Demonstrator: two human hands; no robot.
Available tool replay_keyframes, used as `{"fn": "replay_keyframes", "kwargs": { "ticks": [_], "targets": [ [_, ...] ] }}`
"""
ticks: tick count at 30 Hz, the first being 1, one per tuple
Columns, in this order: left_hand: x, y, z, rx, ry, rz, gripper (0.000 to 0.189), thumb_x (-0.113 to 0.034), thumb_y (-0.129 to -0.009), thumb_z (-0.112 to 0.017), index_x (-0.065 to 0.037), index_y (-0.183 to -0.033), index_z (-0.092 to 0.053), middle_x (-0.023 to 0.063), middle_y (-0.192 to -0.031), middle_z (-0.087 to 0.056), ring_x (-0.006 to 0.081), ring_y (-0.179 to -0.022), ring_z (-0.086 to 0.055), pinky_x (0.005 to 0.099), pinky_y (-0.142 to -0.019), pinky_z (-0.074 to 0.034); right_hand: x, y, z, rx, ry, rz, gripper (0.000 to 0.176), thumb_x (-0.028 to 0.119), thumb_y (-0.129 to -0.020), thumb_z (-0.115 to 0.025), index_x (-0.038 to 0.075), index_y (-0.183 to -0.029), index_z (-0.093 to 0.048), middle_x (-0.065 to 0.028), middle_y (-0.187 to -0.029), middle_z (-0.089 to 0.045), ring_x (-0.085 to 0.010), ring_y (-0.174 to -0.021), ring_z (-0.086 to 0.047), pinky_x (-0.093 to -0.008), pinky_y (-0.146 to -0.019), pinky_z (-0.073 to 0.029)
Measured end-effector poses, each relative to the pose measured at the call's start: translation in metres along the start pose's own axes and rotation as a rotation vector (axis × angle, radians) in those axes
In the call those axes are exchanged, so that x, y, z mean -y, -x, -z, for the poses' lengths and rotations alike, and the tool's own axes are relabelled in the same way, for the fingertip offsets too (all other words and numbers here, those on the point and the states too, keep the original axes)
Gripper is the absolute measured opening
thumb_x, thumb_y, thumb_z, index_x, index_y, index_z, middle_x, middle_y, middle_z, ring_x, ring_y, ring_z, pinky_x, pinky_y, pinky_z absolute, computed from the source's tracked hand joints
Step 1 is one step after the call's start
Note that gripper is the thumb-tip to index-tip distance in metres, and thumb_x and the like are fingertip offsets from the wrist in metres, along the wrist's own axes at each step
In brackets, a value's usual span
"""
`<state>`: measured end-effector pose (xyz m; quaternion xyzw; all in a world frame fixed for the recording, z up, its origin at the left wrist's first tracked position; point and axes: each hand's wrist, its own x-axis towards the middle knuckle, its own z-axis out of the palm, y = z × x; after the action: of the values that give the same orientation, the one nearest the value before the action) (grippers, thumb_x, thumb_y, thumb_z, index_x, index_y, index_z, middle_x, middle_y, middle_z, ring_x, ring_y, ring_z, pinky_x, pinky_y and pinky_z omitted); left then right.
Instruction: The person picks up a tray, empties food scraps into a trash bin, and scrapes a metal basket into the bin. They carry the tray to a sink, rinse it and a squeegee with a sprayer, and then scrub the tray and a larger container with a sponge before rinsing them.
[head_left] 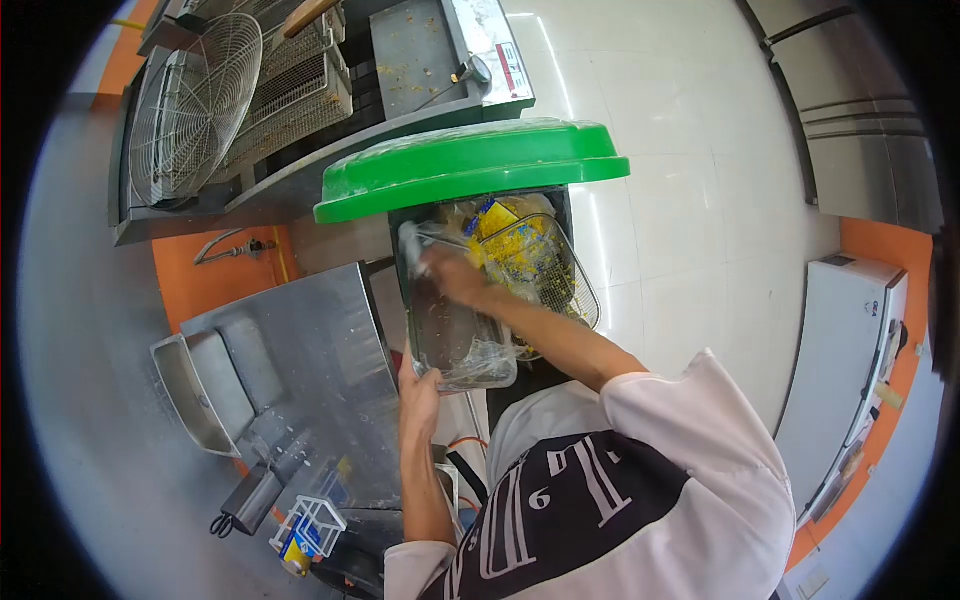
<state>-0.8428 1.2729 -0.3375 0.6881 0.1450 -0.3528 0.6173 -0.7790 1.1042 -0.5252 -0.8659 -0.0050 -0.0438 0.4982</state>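
The rectangular pan (450, 335) lies along the left edge of the green-lidded bin (563, 204), its long axis running from the person towards the lid; the left hand (420, 388) has its fingers clamped on the near-left corner, and the right hand (452, 277) is over the far half. Blur hides whether the right fingers grip the whitish wad (410, 242) there, and the forearm partly covers the wire basket (575, 285).

A pale tiled floor (700, 190) is reflecting light; a white appliance (835, 350) is standing beside an orange wall (880, 242); a steel table (325, 365) is standing opposite.
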Motion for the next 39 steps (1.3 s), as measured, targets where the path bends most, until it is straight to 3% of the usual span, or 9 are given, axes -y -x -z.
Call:
{"fn": "replay_keyframes", "kwargs": {
  "ticks": [7,11,13,19,22,28,30,36,39],
  "targets": [
    [-0.018,-0.001,-0.009,-0.027,-0.041,0.03,0.08,0.014,-0.079,-0.043,-0.003,-0.157,-0.034,0.0176,-0.151,-0.048,0.0254,-0.136,-0.049,0.0311,-0.113,-0.036,-0.035,0.036,0.015,0.312,0.333,-0.094,0.028,0.009,-0.083,-0.063,0.003,-0.11,-0.067,-0.0192,-0.115,-0.066,-0.0406,-0.108,-0.064,-0.0476,-0.089,-0.054],
    [-0.005,-0.007,-0.008,-0.065,-0.528,-0.236,0.079,0.014,-0.081,-0.045,-0.003,-0.157,-0.033,0.022,-0.155,-0.042,0.0323,-0.144,-0.041,0.0362,-0.118,-0.031,-0.005,0.019,0.043,0.468,0.4,-0.364,0.023,0.011,-0.085,-0.063,0.002,-0.105,-0.07,-0.0198,-0.11,-0.068,-0.0399,-0.107,-0.065,-0.0482,-0.088,-0.055],
    [-0.007,-0.006,-0.011,-0.065,-0.6,-0.313,0.079,0.014,-0.081,-0.045,-0.003,-0.157,-0.033,0.0229,-0.155,-0.041,0.0344,-0.144,-0.04,0.0376,-0.118,-0.031,0.015,0.012,0.052,0.166,0.24,-0.372,0.021,0.013,-0.083,-0.065,0.0,-0.099,-0.071,-0.0219,-0.104,-0.07,-0.0391,-0.103,-0.068,-0.0476,-0.088,-0.055],
    [-0.005,-0.023,-0.005,-0.071,-0.43,-0.329,0.084,0.015,-0.076,-0.042,-0.004,-0.158,-0.031,0.0233,-0.154,-0.041,0.0353,-0.146,-0.037,0.0382,-0.12,-0.027,0.106,0.06,0.046,0.274,-0.335,-0.223,0.024,0.017,-0.082,-0.065,-0.001,-0.098,-0.069,-0.0235,-0.095,-0.071,-0.0398,-0.092,-0.07,-0.0483,-0.084,-0.055],
    [-0.006,-0.023,0.002,-0.151,-0.361,-0.28,0.087,0.016,-0.074,-0.041,-0.004,-0.158,-0.031,0.0221,-0.155,-0.04,0.0339,-0.144,-0.04,0.0376,-0.119,-0.028,0.055,0.074,0.016,0.088,-0.201,-0.291,0.021,0.012,-0.082,-0.063,0.0,-0.097,-0.069,-0.0215,-0.091,-0.07,-0.0425,-0.087,-0.068,-0.0486,-0.082,-0.055],
    [-0.022,-0.008,-0.009,-0.063,-0.466,-0.226,0.086,0.015,-0.076,-0.042,-0.006,-0.158,-0.031,0.0244,-0.153,-0.042,0.037,-0.142,-0.043,0.0393,-0.117,-0.032,-0.041,0.012,-0.002,0.087,0.311,-0.232,0.02,0.004,-0.08,-0.059,0.003,-0.097,-0.069,-0.0224,-0.095,-0.07,-0.0417,-0.087,-0.069,-0.0514,-0.08,-0.055],
    [-0.02,-0.009,-0.012,-0.08,-0.578,-0.298,0.085,0.015,-0.076,-0.042,-0.006,-0.158,-0.03,0.0254,-0.151,-0.043,0.039,-0.141,-0.043,0.0404,-0.116,-0.033,-0.046,-0.003,0.016,0.258,0.432,-0.266,0.017,0.004,-0.08,-0.06,0.005,-0.093,-0.07,-0.0226,-0.096,-0.07,-0.042,-0.086,-0.069,-0.0494,-0.078,-0.056],
    [-0.04,-0.008,-0.012,-0.191,-0.769,-0.449,0.082,0.015,-0.079,-0.043,-0.006,-0.158,-0.031,0.0263,-0.152,-0.041,0.0442,-0.139,-0.043,0.044,-0.114,-0.037,-0.053,-0.004,0.046,-0.328,0.124,-0.302,0.022,0.013,-0.083,-0.066,0.005,-0.102,-0.072,-0.0243,-0.101,-0.071,-0.0412,-0.088,-0.069,-0.048,-0.08,-0.056],
    [-0.057,0.001,-0.018,-0.204,-0.795,-0.439,0.082,0.016,-0.079,-0.041,-0.006,-0.158,-0.032,0.0256,-0.152,-0.04,0.044,-0.139,-0.041,0.045,-0.114,-0.036,-0.063,-0.003,0.056,-0.114,0.248,-0.501,0.038,0.028,-0.09,-0.067,0.003,-0.118,-0.068,-0.0261,-0.11,-0.069,-0.0431,-0.094,-0.068,-0.0467,-0.081,-0.056]
  ]
}}
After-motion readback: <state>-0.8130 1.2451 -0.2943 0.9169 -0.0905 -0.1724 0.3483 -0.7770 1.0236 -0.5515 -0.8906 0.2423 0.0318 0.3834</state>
